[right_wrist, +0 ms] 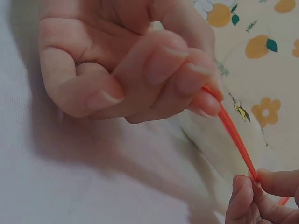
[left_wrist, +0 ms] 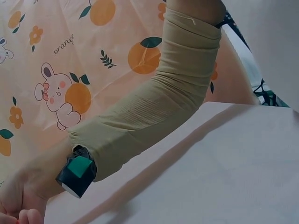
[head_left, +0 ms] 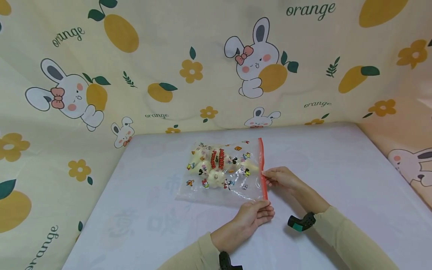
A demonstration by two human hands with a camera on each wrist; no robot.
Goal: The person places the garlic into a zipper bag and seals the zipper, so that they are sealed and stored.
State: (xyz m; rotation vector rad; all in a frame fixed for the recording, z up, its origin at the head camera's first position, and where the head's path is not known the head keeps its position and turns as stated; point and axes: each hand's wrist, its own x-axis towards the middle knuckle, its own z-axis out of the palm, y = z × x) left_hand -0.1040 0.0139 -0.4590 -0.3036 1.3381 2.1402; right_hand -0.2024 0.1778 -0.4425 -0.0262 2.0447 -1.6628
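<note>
A clear zip bag (head_left: 199,193) printed with small cartoon figures and red lettering lies flat on the table. Inside it is a lumpy pale-yellow thing (head_left: 216,178), partly covered by the print. Along the bag's right side runs a red strip (head_left: 261,153). My right hand (head_left: 281,178) pinches this strip about midway, coming in from the right. At the near corner, my left hand (head_left: 254,215) pinches the strip's end. From the right wrist, my left hand (right_wrist: 126,65) looms large, fingers curled, with the taut red strip (right_wrist: 236,137) running to my right hand (right_wrist: 261,200).
White cloth covers the table (head_left: 141,210). A cream curtain (head_left: 209,45) printed with rabbits and oranges hangs behind and along the sides. Each wrist wears a black camera, the right one (head_left: 302,222) with a green patch.
</note>
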